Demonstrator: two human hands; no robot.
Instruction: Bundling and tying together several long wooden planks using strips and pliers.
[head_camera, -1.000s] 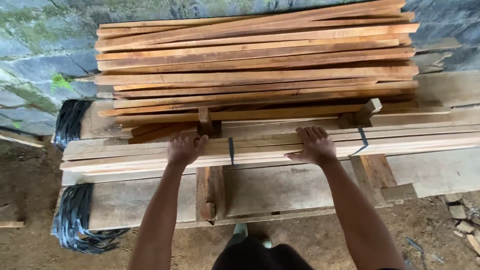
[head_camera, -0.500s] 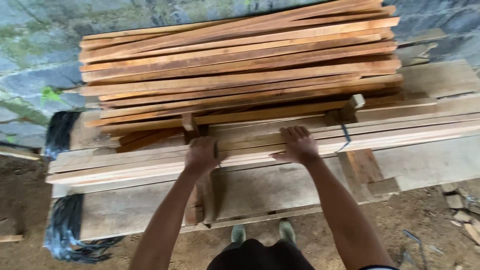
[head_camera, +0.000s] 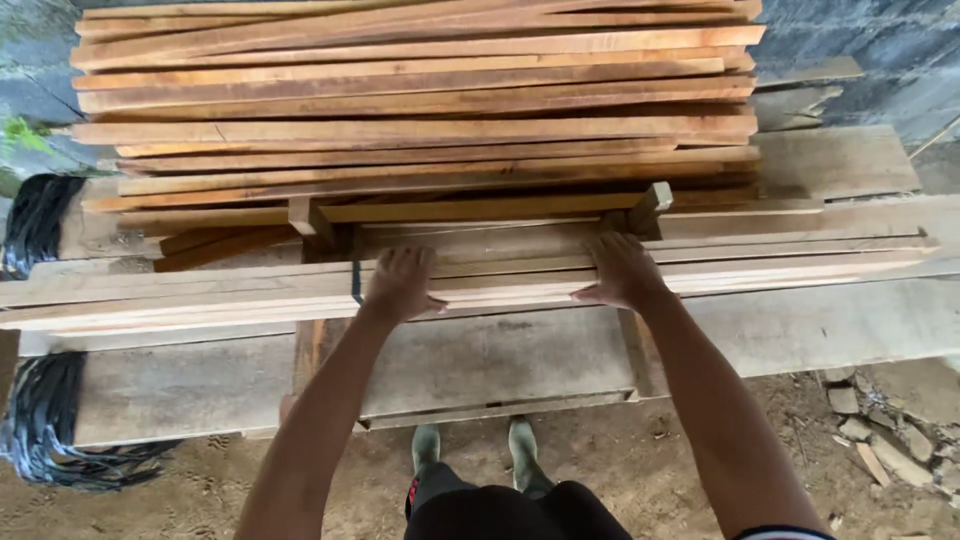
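From the head camera, both hands lie palm down on a low bundle of long pale wooden slats that rests on a rough grey plank counter. The bundle's long axis runs left to right across the view, its right end tipped slightly up and away, its left end nearer the person. The left hand sits near a dark strap that crosses the bundle; its grip is released, fingers spread flat on the top slat. The right hand is also flat, fingers curving over the near edge, not clenched. The 2 hands are well apart. Behind the bundle stands a taller stack of reddish-brown wooden boards, lying the same way. Black plastic sheeting hangs at the counter's left end. A pair of green rubber boots stands on the dirt floor below.
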